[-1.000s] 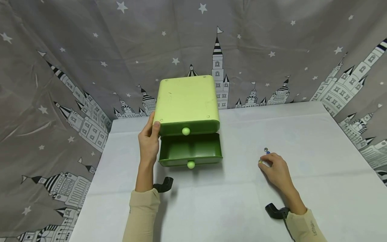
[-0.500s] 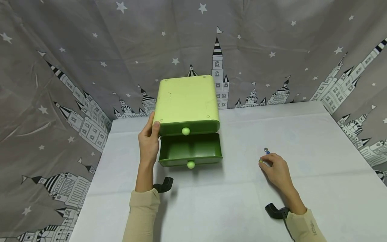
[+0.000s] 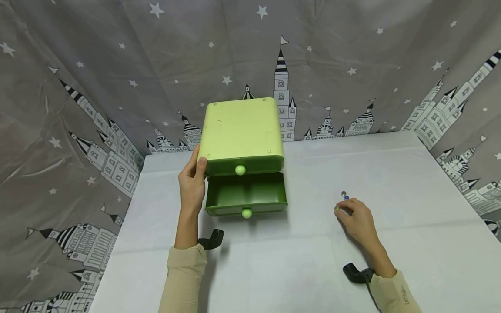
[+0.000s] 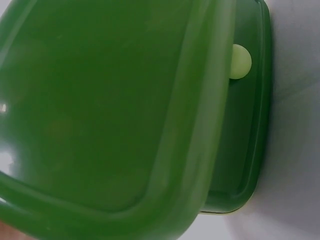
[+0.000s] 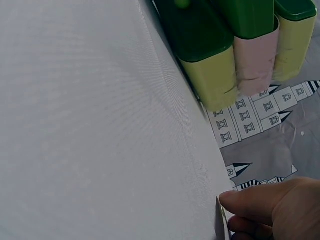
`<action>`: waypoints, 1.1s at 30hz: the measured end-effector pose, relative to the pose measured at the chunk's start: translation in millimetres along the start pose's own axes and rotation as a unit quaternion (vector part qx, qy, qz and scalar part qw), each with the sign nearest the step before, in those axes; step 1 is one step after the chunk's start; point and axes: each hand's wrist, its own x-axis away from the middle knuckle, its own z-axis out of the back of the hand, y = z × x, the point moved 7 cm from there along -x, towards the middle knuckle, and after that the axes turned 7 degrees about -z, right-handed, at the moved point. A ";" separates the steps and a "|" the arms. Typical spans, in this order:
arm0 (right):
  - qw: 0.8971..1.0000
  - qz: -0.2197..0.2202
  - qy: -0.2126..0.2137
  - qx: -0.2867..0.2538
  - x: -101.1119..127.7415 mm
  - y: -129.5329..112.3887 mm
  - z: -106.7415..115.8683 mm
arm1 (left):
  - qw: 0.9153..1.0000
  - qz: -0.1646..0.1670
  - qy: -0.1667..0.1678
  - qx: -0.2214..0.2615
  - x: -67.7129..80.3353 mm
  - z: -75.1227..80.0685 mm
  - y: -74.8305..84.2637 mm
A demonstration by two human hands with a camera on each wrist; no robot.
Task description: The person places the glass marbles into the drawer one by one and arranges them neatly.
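A drawer cabinet (image 3: pixel 242 126) with a pale yellow-green top and green drawers stands on the white table. Below its top drawer, another drawer (image 3: pixel 246 195) with a round knob is pulled out; no contents show inside. My left hand (image 3: pixel 192 184) grips the cabinet's left side, thumb near its front corner. At the right, my right hand (image 3: pixel 357 219) pinches a small yellowish marble (image 3: pixel 337 208) between thumb and fingertips, low over the table. A clear greyish marble (image 3: pixel 343 193) and a blue marble (image 3: pixel 346 198) lie just beyond those fingers. In the right wrist view, the fingers (image 5: pixel 250 200) hide the marble.
A grey curtain (image 3: pixel 332 52) printed with stars and castles hangs behind and beside the table (image 3: pixel 282 269). The cabinet's pink middle section (image 5: pixel 256 62) shows in the right wrist view. Black wrist cameras (image 3: pixel 211 239) stick out inward from both wrists.
The right fingertips and the yellowish marble have shifted very slightly away from me. My left hand, the cabinet and the other two marbles stay in place.
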 end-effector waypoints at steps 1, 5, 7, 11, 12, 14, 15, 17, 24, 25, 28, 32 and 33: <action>1.000 0.000 0.001 0.001 -0.1 0.2 -0.2 | 1.000 -0.001 0.000 0.002 -0.1 -0.1 0.1; 1.000 -0.001 0.001 0.001 -0.3 1.5 -0.8 | 1.000 -0.005 0.000 0.006 -0.3 -0.1 -0.3; 1.000 -0.003 0.000 0.001 -0.4 2.2 -1.2 | 1.000 -0.005 0.000 0.005 -0.4 0.2 -0.7; 1.000 -0.007 -0.002 -0.003 -0.5 3.5 -1.5 | 1.000 -0.001 0.000 0.004 -0.2 0.5 -1.2; 1.000 -0.008 -0.002 -0.003 -0.4 3.7 -1.6 | 1.000 -0.001 0.000 0.004 -0.1 0.5 -1.1; 1.000 -0.008 -0.003 -0.006 0.0 4.0 -1.5 | 1.000 -0.001 0.000 0.003 0.0 0.3 -0.8; 1.000 -0.008 -0.002 -0.007 0.3 4.1 -1.4 | 1.000 -0.002 0.000 0.003 0.1 0.2 -0.6; 1.000 -0.007 -0.001 -0.009 1.0 3.8 -1.1 | 1.000 -0.002 -0.001 0.003 0.1 -0.1 -0.4; 1.000 0.004 0.020 -0.020 3.7 -1.3 2.3 | 1.000 -0.003 -0.003 0.002 0.4 -0.5 0.1; 0.999 0.006 0.023 -0.027 4.2 -2.8 3.3 | 1.000 -0.004 -0.003 0.002 0.3 -0.5 0.3; 0.998 0.009 0.035 -0.057 5.0 -6.9 6.6 | 1.000 -0.005 -0.003 0.000 0.3 -0.4 0.6; 0.994 0.004 0.048 -0.100 5.0 -12.1 10.8 | 1.000 -0.002 -0.003 -0.005 -0.3 0.2 0.5; 0.993 0.002 0.050 -0.109 4.9 -13.5 11.7 | 1.000 -0.001 -0.004 -0.005 -0.3 0.1 1.4</action>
